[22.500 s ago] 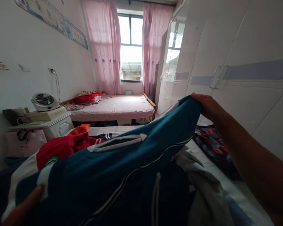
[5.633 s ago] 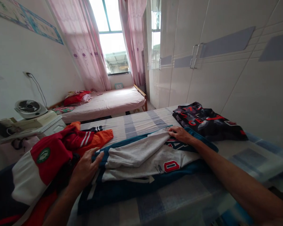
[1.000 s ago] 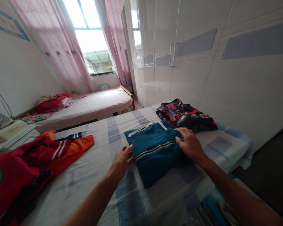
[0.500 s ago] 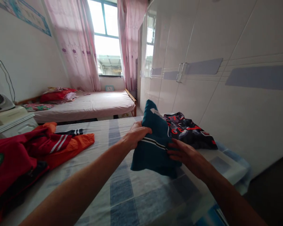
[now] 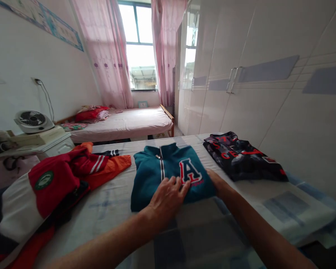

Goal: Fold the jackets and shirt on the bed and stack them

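A teal zip-neck jacket (image 5: 148, 179) lies folded on the bed in front of me, its collar away from me and its front facing up. On its chest is a large letter A patch (image 5: 189, 170). My left hand (image 5: 169, 196) rests on the jacket's front beside the patch, with fingers stretched out and apart. At the jacket's right edge is my right hand (image 5: 218, 183), touching the cloth; its fingers are mostly hidden by the edge. A folded black garment with red lettering (image 5: 240, 157) lies to the right of it.
Red, white and orange clothes (image 5: 56, 179) lie loosely at the left of the checked bedsheet (image 5: 112, 209). A small fan (image 5: 33, 120) stands on a cabinet. Beyond is another bed (image 5: 128, 121) below the window, and a white wardrobe (image 5: 249, 101) lines the right.
The teal jacket has gone from being held up, tilted, between both hands to lying flat with its patch facing up. My left hand has let go and lies on top. The view has swung left.
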Available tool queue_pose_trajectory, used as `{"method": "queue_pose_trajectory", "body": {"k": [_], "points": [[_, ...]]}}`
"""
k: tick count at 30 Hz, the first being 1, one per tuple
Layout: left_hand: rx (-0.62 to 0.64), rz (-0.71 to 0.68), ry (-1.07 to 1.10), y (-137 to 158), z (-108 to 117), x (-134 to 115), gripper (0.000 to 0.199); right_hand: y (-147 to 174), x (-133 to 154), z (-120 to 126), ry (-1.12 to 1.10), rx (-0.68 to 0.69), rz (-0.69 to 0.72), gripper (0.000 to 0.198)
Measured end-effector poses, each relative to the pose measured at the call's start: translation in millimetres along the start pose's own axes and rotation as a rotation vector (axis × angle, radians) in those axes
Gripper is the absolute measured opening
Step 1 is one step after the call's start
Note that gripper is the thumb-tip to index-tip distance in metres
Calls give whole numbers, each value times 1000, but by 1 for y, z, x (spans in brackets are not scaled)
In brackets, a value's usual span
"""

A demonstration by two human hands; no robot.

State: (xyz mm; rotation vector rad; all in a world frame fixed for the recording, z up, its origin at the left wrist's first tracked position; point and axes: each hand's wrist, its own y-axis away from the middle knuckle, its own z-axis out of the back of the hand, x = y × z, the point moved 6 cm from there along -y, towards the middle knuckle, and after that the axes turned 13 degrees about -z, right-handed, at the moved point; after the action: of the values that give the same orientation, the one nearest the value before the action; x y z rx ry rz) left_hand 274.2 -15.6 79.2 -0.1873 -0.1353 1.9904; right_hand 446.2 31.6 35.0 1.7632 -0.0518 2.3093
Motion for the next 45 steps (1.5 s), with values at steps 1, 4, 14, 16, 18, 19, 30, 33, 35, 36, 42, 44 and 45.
{"method": "queue_pose_trajectory", "body": {"k": [1, 4, 14, 16, 18, 19, 30, 33, 35, 36, 42, 44, 45], "points": [[51, -38, 40, 13, -16, 1, 53, -2, -14, 6, -35, -7, -81, 29], [-105, 43, 189, 55, -23, 15, 51, -4, -41, 30, -133, -56, -266, 25], [-690, 834, 870, 133, -24, 90, 45, -23, -17, 0, 229, -73, -113, 36], [-691, 897, 1020, 129, -34, 95, 54, -33, -10, -6, 342, -149, -104, 40], [-652, 935, 1226, 123, -45, 95, 55, -44, -4, -10, 401, -191, -119, 42], [-625, 928, 1328, 120, -48, 93, 52, -50, -1, -12, 411, -194, -121, 40], [-779, 761, 1241, 122, -34, 80, 24, -77, 22, -23, 217, 5, -19, 35], [-742, 800, 992, 132, -43, 80, 30, -84, 12, -24, 279, -46, -58, 28], [-639, 815, 985, 136, -52, 81, 41, -86, 4, -20, 338, -124, -92, 20], [-606, 832, 967, 140, -55, 84, 50, -85, 2, -17, 346, -157, -94, 19], [-551, 912, 1036, 146, -47, 96, 79, -26, -11, 23, 281, -381, -108, 44], [-516, 930, 1167, 140, -47, 95, 73, 15, -27, 34, 58, -426, -167, 47], [-502, 936, 1219, 137, -47, 94, 70, 37, -37, 35, -96, -417, -211, 48]]}}
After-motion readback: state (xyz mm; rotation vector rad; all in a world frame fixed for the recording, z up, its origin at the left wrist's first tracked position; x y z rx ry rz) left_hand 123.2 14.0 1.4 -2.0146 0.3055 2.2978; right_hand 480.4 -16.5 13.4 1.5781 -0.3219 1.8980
